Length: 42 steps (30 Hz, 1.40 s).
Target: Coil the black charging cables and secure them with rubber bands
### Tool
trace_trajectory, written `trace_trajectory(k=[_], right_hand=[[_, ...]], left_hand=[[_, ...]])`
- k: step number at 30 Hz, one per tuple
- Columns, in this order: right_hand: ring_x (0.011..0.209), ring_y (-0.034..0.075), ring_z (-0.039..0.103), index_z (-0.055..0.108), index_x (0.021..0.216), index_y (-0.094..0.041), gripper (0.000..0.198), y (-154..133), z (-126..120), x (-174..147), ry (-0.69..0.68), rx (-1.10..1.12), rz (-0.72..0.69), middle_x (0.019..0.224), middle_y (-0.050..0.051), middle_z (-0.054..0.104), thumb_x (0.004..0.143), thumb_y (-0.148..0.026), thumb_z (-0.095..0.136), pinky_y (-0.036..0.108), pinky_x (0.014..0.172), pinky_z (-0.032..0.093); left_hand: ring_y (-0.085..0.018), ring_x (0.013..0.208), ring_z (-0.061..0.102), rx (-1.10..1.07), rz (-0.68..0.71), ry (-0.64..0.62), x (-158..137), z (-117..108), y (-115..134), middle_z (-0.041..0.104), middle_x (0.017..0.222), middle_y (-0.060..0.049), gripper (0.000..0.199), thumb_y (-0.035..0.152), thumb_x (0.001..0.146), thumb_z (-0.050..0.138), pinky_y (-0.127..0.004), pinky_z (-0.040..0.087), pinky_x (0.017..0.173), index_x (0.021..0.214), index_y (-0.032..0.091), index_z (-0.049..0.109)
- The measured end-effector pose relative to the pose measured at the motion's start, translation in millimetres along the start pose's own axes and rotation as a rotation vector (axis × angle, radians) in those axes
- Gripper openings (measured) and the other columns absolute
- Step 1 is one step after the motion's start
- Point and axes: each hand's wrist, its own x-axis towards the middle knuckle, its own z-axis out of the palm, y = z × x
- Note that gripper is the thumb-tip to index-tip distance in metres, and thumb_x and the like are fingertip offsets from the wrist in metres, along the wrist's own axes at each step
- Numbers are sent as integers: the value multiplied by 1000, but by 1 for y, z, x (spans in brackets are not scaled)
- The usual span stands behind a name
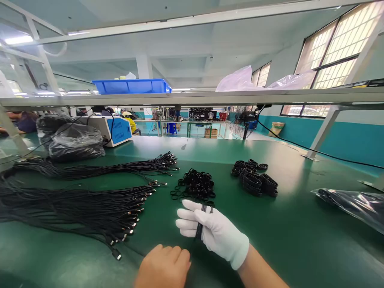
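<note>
My right hand [214, 230], in a white glove, is in the middle of the bench front. Black USB cable [199, 229] is looped across its fingers, and the thumb presses on the loops. Lower and to the left is my bare left hand [164, 266], its fingers curled closed with the knuckles up. A thin stretch of black cable runs to it from the left; the part inside the fist is hidden. Just beyond the glove lies a pile of small black bands [198, 185]. Coiled black cables [254, 179] are stacked to the right of that pile.
Long bundles of loose black cables [87, 208] cover the left of the green bench [288, 236]. Behind them stand a plastic-bagged bundle [76, 140] and a blue-and-white machine [115, 130]. A clear bag [354, 204] lies far right. Overhead, a shelf holds a blue tray [132, 86].
</note>
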Motion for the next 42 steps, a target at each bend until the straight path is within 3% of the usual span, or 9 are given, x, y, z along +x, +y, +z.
trace_trajectory(k=[2,7,10,13,18,26,31,36,42], right_hand=[[75,15,56,57,105,-13,45,7,-3,-1,-6,-114,83,84,6,60,67,-31,75,34,75,39],[67,16,59,62,99,-7,44,25,-6,-9,-332,-147,397,82,11,64,67,-35,72,36,73,40],[69,18,59,62,96,-7,40,35,-7,-11,-405,-73,484,79,11,65,66,-32,71,39,77,38],[64,14,52,60,85,-10,31,36,1,-10,-403,48,486,69,4,57,64,-28,72,31,71,34],[59,8,31,48,76,-16,40,22,24,-3,-283,305,251,64,-6,27,55,-26,80,24,58,17],[63,11,42,53,89,-17,35,14,9,5,15,128,-11,67,-3,43,65,-28,76,28,62,31],[80,17,58,57,102,-14,48,26,1,3,184,-84,98,87,6,62,62,-28,78,35,80,40],[68,16,57,63,81,-9,33,36,6,0,-47,-98,272,71,5,60,63,-34,76,34,70,43],[77,23,65,62,99,-7,48,46,4,-9,-194,-22,548,85,13,66,59,-29,76,42,78,43]], left_hand=[[-17,61,59,-41,10,-50,11,-20,-7,65,69,2,16,14,82,51,-27,34,57,71,22,60],[-13,64,54,-454,-114,-204,35,-60,-41,62,67,5,3,21,72,65,-21,32,56,70,20,63],[-9,56,48,-889,-234,-298,38,-51,-49,56,57,7,7,21,64,69,-18,31,49,67,18,64],[-10,58,50,-1031,-315,-262,32,-27,-43,58,60,4,12,24,73,58,-18,35,51,69,14,64],[-16,75,61,-863,-324,-131,9,3,-28,69,78,-1,25,13,81,39,-21,43,63,73,17,62],[-21,77,68,-223,-323,-310,-4,6,4,71,89,-4,28,9,87,37,-24,45,60,97,22,60],[-23,70,64,-7,-73,-195,7,-8,1,68,77,-4,21,6,82,45,-31,42,61,79,19,61],[-17,69,58,-130,76,-185,27,-44,-33,66,74,2,12,28,76,68,-27,36,63,75,20,59],[-11,67,54,-476,67,-359,41,-48,-62,61,66,6,16,30,68,74,-18,33,55,69,21,61]])
